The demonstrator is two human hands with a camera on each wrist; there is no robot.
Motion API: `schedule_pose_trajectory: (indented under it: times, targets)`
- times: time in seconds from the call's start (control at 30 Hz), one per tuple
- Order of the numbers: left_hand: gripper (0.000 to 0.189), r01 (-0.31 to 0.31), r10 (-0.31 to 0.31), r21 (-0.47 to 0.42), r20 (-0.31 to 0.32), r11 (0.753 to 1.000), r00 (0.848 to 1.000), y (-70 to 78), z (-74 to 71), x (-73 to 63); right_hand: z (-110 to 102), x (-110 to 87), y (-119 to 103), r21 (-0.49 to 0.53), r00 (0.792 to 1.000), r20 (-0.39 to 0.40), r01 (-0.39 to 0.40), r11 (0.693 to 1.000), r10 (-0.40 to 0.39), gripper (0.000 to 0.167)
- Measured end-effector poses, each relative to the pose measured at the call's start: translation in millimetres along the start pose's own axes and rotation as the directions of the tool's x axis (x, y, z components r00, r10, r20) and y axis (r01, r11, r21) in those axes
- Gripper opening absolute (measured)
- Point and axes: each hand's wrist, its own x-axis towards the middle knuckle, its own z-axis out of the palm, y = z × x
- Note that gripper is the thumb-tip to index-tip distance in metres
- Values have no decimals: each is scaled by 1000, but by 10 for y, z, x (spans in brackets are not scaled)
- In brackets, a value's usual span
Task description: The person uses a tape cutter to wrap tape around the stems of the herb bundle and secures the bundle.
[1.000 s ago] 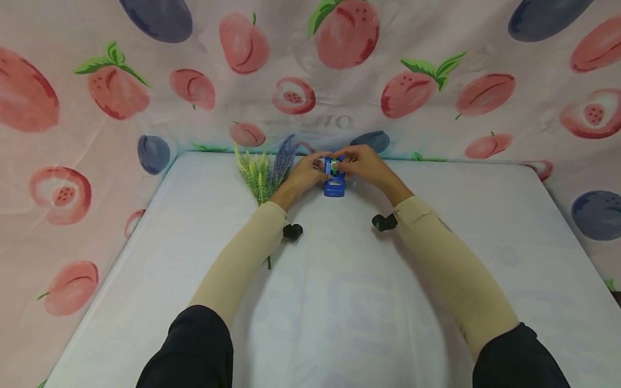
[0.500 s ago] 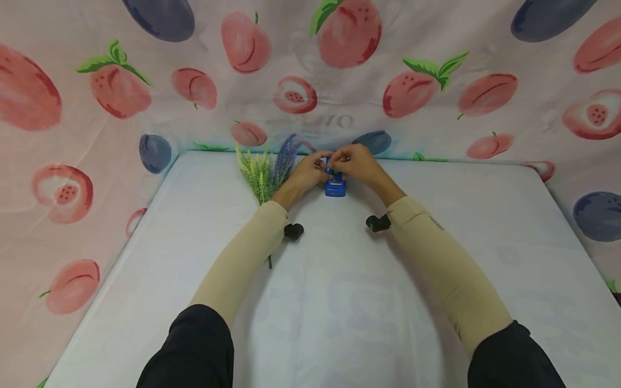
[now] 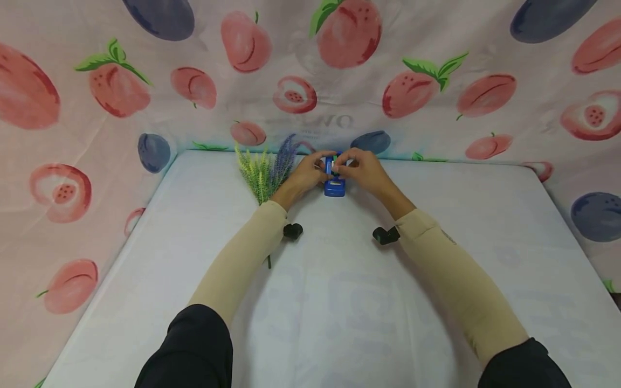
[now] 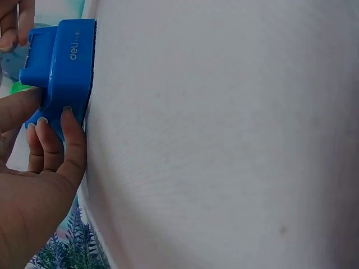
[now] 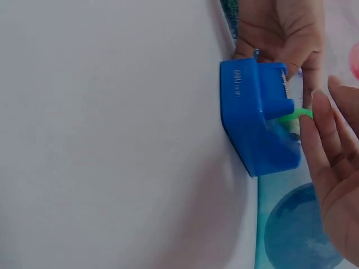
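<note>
A blue tape dispenser with a serrated cutting edge stands at the far edge of the table. My left hand grips its side, thumb on one face and the other fingers bent against the body. Inside the dispenser a bright green ring shows, seemingly the core of the tape roll. My right hand is on the dispenser's other side, fingers extended and slightly bent, with fingertips right at the green ring. No tape strip shows between its thumb and fingers. In the head view my right hand covers part of the dispenser's top.
Artificial flower sprigs, yellow-green and purple, lie just left of the dispenser, partly behind my left forearm. A white cloth covers the table. A fruit-printed curtain hangs right behind the table's far edge.
My right hand has lifted away from the dispenser's top and come back down to its roll, its forearm swinging left and then right. The left hand and the dispenser have stayed put.
</note>
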Motion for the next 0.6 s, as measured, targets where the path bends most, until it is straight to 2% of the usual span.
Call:
schedule_pose_trajectory:
  times: [0.2, 0.43, 0.6]
  targets:
    - [62, 5, -4, 33, -5, 999, 1000, 12, 6, -12, 26, -112, -10, 116, 999, -21, 26, 993, -24, 21]
    - [61, 0, 0, 35, -13, 999, 1000, 22, 15, -31, 78, -226, -82, 266, 996, -35, 89, 960, -83, 20]
    - [58, 1, 1, 78, -25, 997, 1000, 25, 18, -38, 114, -262, -81, 367, 997, -54, 65, 928, -49, 26]
